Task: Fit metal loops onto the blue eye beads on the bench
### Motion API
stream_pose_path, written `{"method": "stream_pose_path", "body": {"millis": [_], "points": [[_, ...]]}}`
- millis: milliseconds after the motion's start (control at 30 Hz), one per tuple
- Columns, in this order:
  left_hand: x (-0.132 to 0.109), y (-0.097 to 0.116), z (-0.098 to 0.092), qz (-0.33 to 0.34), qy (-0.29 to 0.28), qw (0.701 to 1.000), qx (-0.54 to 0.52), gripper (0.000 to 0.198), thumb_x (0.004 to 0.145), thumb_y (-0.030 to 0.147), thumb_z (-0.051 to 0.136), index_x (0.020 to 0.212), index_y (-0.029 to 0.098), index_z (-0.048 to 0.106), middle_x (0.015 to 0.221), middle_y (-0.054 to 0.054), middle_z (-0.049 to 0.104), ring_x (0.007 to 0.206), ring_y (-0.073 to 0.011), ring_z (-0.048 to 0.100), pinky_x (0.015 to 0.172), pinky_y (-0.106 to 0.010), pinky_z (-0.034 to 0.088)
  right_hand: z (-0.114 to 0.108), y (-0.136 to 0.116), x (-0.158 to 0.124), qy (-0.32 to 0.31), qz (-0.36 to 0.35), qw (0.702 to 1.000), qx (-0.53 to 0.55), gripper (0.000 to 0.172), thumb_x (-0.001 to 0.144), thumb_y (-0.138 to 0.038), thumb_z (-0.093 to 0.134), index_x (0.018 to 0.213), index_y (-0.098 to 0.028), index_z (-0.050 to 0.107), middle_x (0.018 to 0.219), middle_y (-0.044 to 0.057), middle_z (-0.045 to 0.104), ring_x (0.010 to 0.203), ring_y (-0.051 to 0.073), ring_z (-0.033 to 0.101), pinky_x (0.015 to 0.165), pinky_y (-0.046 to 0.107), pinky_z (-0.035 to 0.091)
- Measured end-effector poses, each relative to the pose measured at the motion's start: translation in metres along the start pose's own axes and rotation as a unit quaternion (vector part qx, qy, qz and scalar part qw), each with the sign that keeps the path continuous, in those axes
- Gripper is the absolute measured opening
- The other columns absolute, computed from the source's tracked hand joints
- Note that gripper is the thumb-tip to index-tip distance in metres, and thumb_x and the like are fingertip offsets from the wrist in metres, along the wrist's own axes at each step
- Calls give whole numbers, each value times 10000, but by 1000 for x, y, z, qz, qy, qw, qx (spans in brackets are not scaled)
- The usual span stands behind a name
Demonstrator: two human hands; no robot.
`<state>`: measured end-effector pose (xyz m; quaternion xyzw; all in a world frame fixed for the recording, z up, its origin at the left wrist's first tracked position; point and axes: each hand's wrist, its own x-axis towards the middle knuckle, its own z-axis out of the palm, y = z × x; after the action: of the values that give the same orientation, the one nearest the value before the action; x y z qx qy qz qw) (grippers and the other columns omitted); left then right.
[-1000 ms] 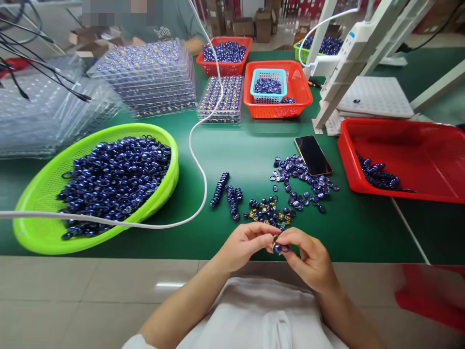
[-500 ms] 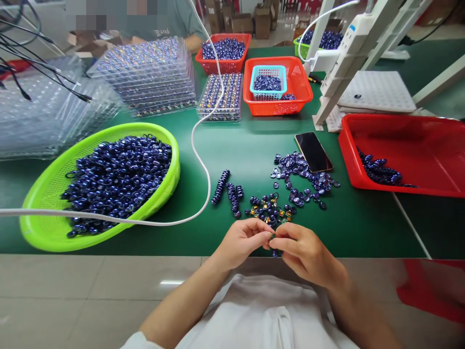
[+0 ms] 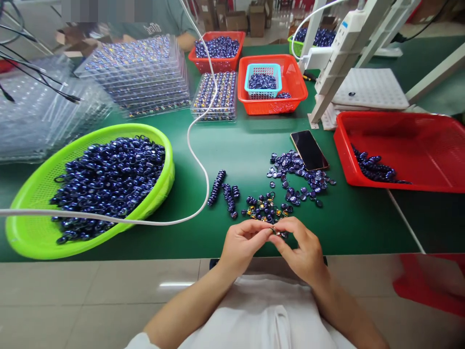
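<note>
Near the table's front edge my left hand (image 3: 241,245) and my right hand (image 3: 303,247) meet fingertip to fingertip. Both pinch a small dark piece (image 3: 273,230), mostly covered by the fingers. Just beyond them lies a loose pile of blue and gold pieces (image 3: 267,207). Farther back and to the right are scattered flat blue caps (image 3: 294,167), beside a black phone (image 3: 309,150). Left of the pile are short stacks of blue rings (image 3: 217,187) on the green table (image 3: 240,145).
A green basket (image 3: 169,169) of blue rings stands left, with a white cable (image 3: 198,160) across it. Trays (image 3: 141,72) are stacked behind. A red bin (image 3: 410,145) is at right, an orange basket (image 3: 300,97) at the back. A person (image 3: 156,24) sits opposite.
The view has shifted slightly. My right hand has turned, its index finger and thumb now spread around the small piece at my left fingertips.
</note>
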<state>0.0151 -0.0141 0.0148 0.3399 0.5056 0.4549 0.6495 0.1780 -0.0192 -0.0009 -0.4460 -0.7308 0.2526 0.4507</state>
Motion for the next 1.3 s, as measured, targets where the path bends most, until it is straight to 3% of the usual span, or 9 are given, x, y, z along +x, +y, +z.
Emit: {"method": "stream_pose_path", "body": {"millis": [133, 300, 600, 700, 767, 867, 967, 1133, 1300], "points": [[-2, -7, -3, 26, 10, 999, 39, 96, 722, 240, 781, 773, 159, 783, 747, -56, 782, 667, -172, 711, 664, -269, 585, 1, 4, -2, -18, 14, 1000, 14, 189, 893, -124, 621, 1034, -249, 607, 903, 20, 687, 823, 163, 672, 748, 290, 557], [-10, -22, -9, 139, 13, 978, 155, 85, 795, 193, 699, 810, 173, 780, 781, -64, 779, 704, -181, 709, 673, -272, 565, 1, 5, -7, -31, 20, 999, 30, 214, 874, -95, 594, 1020, -251, 608, 946, 42, 670, 901, 191, 663, 789, 334, 562], [-22, -30, -27, 256, -43, 931, 257, 139, 850, 114, 632, 906, 180, 741, 832, -79, 775, 737, -175, 706, 688, -282, 563, 3, 1, -10, -85, -18, 996, 25, 217, 846, -66, 571, 976, -237, 602, 982, 69, 648, 968, 228, 634, 833, 405, 550], [-16, -22, -39, 304, -54, 897, 317, 165, 871, 112, 631, 993, 180, 719, 912, -87, 769, 825, -185, 707, 749, -297, 570, 0, 3, -10, -100, -11, 995, 28, 206, 858, -51, 542, 965, -224, 570, 980, 73, 641, 974, 231, 622, 850, 419, 530], [-7, -16, -50, 336, 1, 857, 391, 199, 886, 126, 625, 1062, 185, 696, 963, -95, 748, 877, -198, 692, 767, -312, 566, -3, 5, -10, -98, 1, 995, 30, 200, 868, -48, 531, 964, -222, 553, 989, 76, 634, 978, 231, 615, 871, 429, 515], [7, -12, -65, 329, 88, 790, 511, 237, 906, 175, 611, 1137, 177, 660, 1020, -119, 702, 890, -217, 671, 751, -335, 565, -6, 8, -11, -87, 20, 996, 30, 182, 878, -61, 532, 954, -225, 550, 993, 76, 629, 971, 230, 613, 874, 429, 510], [17, -13, -71, 311, 94, 747, 580, 201, 910, 185, 594, 1100, 172, 658, 986, -109, 676, 870, -219, 666, 756, -342, 566, -4, 7, -10, -82, 24, 996, 33, 165, 882, -80, 535, 943, -231, 556, 966, 71, 637, 952, 232, 621, 845, 418, 521], [20, -9, -68, 288, 76, 739, 604, 101, 890, 136, 569, 940, 185, 642, 906, -61, 646, 726, -163, 642, 666, -279, 539, 1, 5, -10, -80, 14, 996, 37, 164, 883, -82, 530, 944, -230, 563, 944, 68, 648, 932, 227, 631, 828, 409, 530], [18, 3, -72, 244, 36, 739, 627, 119, 824, 87, 561, 816, 205, 569, 758, -15, 599, 681, -169, 607, 627, -282, 486, 0, 5, -9, -86, 11, 996, 36, 164, 890, -79, 526, 942, -231, 557, 934, 66, 646, 927, 221, 624, 837, 407, 525]]}}
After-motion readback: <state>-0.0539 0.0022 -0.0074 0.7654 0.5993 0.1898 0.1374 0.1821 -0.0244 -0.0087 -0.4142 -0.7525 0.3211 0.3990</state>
